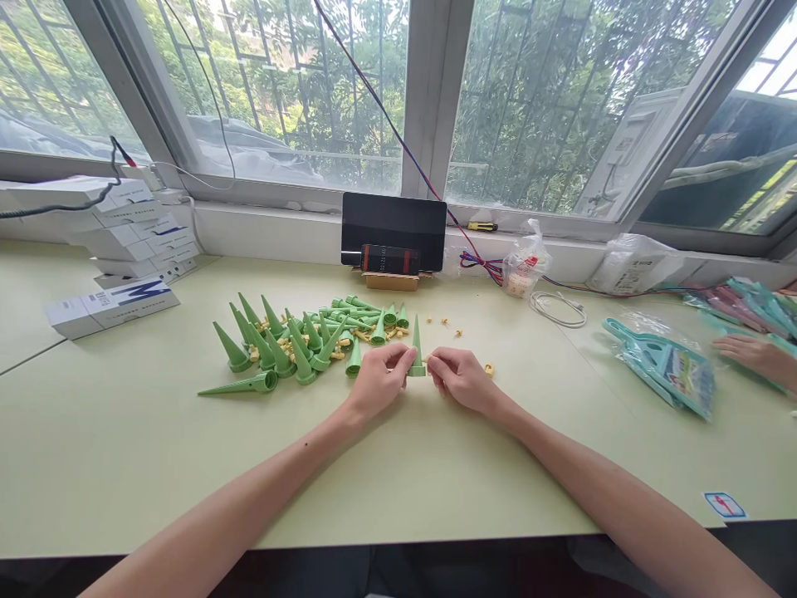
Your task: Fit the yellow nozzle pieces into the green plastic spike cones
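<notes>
My left hand point(381, 379) pinches a green plastic cone spike point(417, 347) that stands upright on the pale green table point(398, 465). From the other side my right hand point(459, 378) closes its fingers near the cone's base, apparently on a small yellow piece too small to make out. A pile of several green cones point(292, 340), some upright and some lying flat, sits just left of my hands. Small yellow parts point(445, 321) lie scattered behind and among the cones; one yellow part point(489, 369) rests just right of my right hand.
A dark tablet point(393, 228) leans on the sill with a phone point(389, 260) in front. Stacked white boxes point(134, 228) stand at the far left. A plastic bag point(526, 264), white cable point(557, 309) and teal packaged items point(669, 365) lie right, where another person's hand point(756, 359) rests.
</notes>
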Action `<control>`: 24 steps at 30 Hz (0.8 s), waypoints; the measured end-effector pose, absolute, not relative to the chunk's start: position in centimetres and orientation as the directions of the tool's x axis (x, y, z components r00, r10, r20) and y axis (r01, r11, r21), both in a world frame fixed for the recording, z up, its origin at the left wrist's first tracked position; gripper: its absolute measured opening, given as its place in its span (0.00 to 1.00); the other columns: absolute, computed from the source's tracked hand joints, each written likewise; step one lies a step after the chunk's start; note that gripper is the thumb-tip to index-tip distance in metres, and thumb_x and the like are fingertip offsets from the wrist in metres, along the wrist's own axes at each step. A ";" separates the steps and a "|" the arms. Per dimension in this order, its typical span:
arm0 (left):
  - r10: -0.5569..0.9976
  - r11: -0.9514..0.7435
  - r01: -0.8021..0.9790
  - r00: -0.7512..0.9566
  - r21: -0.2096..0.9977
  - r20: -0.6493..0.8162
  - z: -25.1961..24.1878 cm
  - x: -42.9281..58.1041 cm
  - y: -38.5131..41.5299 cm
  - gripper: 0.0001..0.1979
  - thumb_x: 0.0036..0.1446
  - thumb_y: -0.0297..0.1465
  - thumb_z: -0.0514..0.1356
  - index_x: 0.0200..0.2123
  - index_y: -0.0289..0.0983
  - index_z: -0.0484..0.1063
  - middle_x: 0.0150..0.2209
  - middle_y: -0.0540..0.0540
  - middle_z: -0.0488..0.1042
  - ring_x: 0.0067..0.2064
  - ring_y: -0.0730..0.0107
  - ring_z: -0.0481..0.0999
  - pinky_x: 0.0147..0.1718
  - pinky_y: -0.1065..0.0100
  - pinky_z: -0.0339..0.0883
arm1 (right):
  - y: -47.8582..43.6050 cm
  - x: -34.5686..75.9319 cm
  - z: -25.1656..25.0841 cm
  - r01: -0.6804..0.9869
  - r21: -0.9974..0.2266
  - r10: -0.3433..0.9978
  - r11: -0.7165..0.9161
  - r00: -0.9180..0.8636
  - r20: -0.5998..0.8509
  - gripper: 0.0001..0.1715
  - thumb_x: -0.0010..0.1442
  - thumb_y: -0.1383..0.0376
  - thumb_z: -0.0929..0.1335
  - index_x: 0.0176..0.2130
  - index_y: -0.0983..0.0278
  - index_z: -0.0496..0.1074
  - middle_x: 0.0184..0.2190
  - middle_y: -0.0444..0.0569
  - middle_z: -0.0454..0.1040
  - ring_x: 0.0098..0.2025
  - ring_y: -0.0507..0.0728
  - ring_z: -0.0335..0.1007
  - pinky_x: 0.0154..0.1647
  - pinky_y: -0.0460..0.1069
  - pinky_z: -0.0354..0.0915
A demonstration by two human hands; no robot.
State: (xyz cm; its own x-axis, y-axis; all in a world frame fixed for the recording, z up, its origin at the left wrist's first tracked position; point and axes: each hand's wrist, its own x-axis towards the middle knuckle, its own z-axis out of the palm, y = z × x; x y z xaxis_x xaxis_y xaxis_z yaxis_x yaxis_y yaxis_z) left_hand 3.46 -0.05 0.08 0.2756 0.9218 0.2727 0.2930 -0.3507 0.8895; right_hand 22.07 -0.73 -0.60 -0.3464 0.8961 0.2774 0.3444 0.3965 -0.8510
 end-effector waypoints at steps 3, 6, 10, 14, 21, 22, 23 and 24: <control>0.937 -0.256 0.220 0.294 0.941 0.186 0.3 3.5 -0.1 0.19 0.63 0.42 0.55 0.25 0.36 0.67 0.15 0.54 0.63 0.16 0.78 0.59 0.18 0.74 0.54 | -0.7 22.1 -0.6 0.348 -0.844 0.891 0.408 -0.355 0.284 0.22 0.69 0.59 0.60 0.24 0.63 0.63 0.18 0.40 0.64 0.21 0.50 0.59 0.27 0.46 0.58; 0.944 -0.171 0.158 0.308 0.972 0.116 0.4 3.4 -0.1 0.20 0.62 0.43 0.56 0.24 0.36 0.67 0.14 0.54 0.63 0.15 0.79 0.58 0.16 0.74 0.52 | -0.7 22.2 -0.6 0.346 -0.839 0.885 0.420 -0.362 0.294 0.22 0.68 0.60 0.61 0.24 0.63 0.63 0.18 0.40 0.64 0.20 0.50 0.59 0.27 0.46 0.58; 0.945 -0.094 0.109 0.323 0.990 0.054 0.3 3.3 0.0 0.20 0.61 0.44 0.57 0.24 0.35 0.68 0.14 0.53 0.64 0.15 0.79 0.58 0.15 0.75 0.53 | -0.8 22.2 -0.6 0.354 -0.823 0.877 0.444 -0.361 0.318 0.20 0.67 0.61 0.61 0.24 0.63 0.65 0.18 0.41 0.65 0.21 0.49 0.58 0.26 0.46 0.57; 0.943 -0.050 0.073 0.331 0.996 0.023 0.1 3.3 0.1 0.20 0.60 0.44 0.58 0.25 0.34 0.69 0.19 0.49 0.71 0.16 0.79 0.61 0.15 0.75 0.53 | -0.7 22.2 -0.6 0.369 -0.799 0.865 0.475 -0.361 0.348 0.20 0.67 0.62 0.62 0.24 0.63 0.65 0.19 0.41 0.66 0.22 0.50 0.58 0.27 0.46 0.56; 0.935 0.051 -0.015 0.352 0.999 -0.042 -0.5 3.3 0.4 0.20 0.58 0.44 0.60 0.25 0.33 0.69 0.22 0.45 0.74 0.15 0.81 0.61 0.14 0.76 0.53 | -0.7 22.3 -0.7 0.380 -0.764 0.844 0.522 -0.362 0.396 0.20 0.67 0.61 0.62 0.25 0.63 0.66 0.21 0.42 0.67 0.24 0.50 0.59 0.28 0.46 0.56; 0.933 0.078 -0.035 0.356 0.996 -0.060 -0.5 3.3 0.4 0.19 0.57 0.44 0.61 0.26 0.33 0.70 0.22 0.45 0.74 0.15 0.81 0.60 0.13 0.76 0.53 | -0.7 22.3 -0.7 0.380 -0.759 0.840 0.528 -0.363 0.403 0.20 0.67 0.60 0.62 0.25 0.63 0.67 0.21 0.43 0.67 0.24 0.50 0.59 0.28 0.46 0.56; 0.930 0.106 -0.054 0.358 0.993 -0.080 -0.5 3.4 0.5 0.19 0.56 0.44 0.62 0.26 0.33 0.70 0.22 0.45 0.74 0.15 0.81 0.60 0.13 0.76 0.53 | -0.7 22.3 -0.7 0.381 -0.754 0.837 0.534 -0.364 0.409 0.20 0.67 0.60 0.62 0.25 0.63 0.67 0.21 0.43 0.67 0.24 0.50 0.59 0.28 0.46 0.56; 0.928 0.135 -0.071 0.359 0.988 -0.101 -0.4 3.4 0.5 0.19 0.55 0.44 0.62 0.26 0.32 0.71 0.22 0.45 0.74 0.15 0.81 0.60 0.13 0.76 0.53 | -0.7 22.3 -0.7 0.382 -0.750 0.834 0.540 -0.365 0.414 0.20 0.68 0.60 0.62 0.25 0.63 0.67 0.21 0.43 0.66 0.24 0.50 0.59 0.28 0.46 0.56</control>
State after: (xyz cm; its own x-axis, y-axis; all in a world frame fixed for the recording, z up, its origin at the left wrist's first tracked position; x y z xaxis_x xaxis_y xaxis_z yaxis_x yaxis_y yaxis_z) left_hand 3.35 0.49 -0.41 0.3593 0.9278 -0.1007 -0.0707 0.1346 0.9884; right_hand 22.29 -0.67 -0.68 -0.3652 0.8336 0.4145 0.3820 0.5402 -0.7498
